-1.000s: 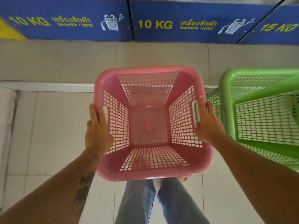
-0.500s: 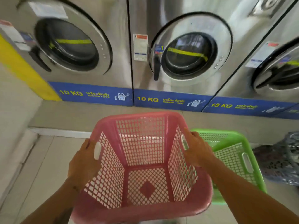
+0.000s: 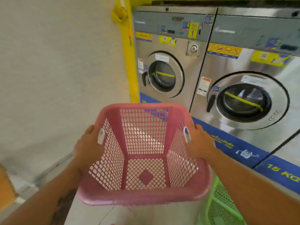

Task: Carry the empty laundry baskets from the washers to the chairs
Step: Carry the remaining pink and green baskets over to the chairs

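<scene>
An empty pink laundry basket [image 3: 144, 196] with mesh walls is held up in front of me, off the floor. My left hand [image 3: 88, 147] grips its left handle slot, and my right hand [image 3: 198, 143] grips the right one. A green laundry basket [image 3: 222, 207] stands on the floor at the lower right, partly hidden behind the pink one. No chairs are in view.
Two steel front-loading washers [image 3: 164, 65] [image 3: 253, 88] with shut doors stand ahead and to the right on a blue-labelled plinth [image 3: 240, 151]. A plain wall [image 3: 56, 70] fills the left, ending at a yellow post [image 3: 129, 62]. An orange object [image 3: 5, 187] sits at the far left edge.
The pink basket has risen from floor level with both hands on its handles. My view has lifted and swung left, so the washers slid right and the green basket dropped to the lower right.
</scene>
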### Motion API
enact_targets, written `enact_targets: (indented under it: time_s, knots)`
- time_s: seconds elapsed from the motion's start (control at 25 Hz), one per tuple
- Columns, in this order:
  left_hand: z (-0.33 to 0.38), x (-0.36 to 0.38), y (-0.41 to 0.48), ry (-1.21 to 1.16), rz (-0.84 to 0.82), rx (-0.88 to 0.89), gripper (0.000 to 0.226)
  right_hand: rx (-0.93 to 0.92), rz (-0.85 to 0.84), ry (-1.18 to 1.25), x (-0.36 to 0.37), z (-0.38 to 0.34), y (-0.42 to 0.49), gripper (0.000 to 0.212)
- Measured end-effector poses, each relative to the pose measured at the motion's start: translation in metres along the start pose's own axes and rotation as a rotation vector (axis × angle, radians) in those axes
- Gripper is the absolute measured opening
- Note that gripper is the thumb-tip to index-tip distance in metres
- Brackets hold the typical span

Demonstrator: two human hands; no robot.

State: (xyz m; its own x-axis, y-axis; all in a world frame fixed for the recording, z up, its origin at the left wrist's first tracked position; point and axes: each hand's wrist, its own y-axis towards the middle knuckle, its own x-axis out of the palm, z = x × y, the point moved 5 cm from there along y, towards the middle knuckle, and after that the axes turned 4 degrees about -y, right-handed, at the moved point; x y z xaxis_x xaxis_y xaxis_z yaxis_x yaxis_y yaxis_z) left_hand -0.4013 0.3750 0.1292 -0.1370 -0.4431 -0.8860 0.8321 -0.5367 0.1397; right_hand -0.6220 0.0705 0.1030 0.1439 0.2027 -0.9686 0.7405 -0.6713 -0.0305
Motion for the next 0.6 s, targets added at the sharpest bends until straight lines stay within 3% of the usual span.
enact_targets:
  time_s: [0.2,0.4,0.52,0.6]
  knots:
    - [-0.092,-0.102,-0.137,0.035,0.181,-0.233,0.082,-0.280,-0.071,-0.013,-0.004,-0.136,-0.053,0.088]
    - [-0.212,-0.195,-0.294,0.110,0.339,-0.500,0.094,-0.595,-0.131,-0.014,0.024,-0.309,-0.151,0.105]
    - [-0.284,-0.244,-0.405,0.141,0.445,-0.622,0.077,-0.753,-0.149,-0.012,0.046,-0.414,-0.234,0.101]
    - [-0.325,-0.280,-0.477,0.162,0.524,-0.668,0.078,-0.821,-0.187,-0.028,0.063,-0.478,-0.291,0.099]
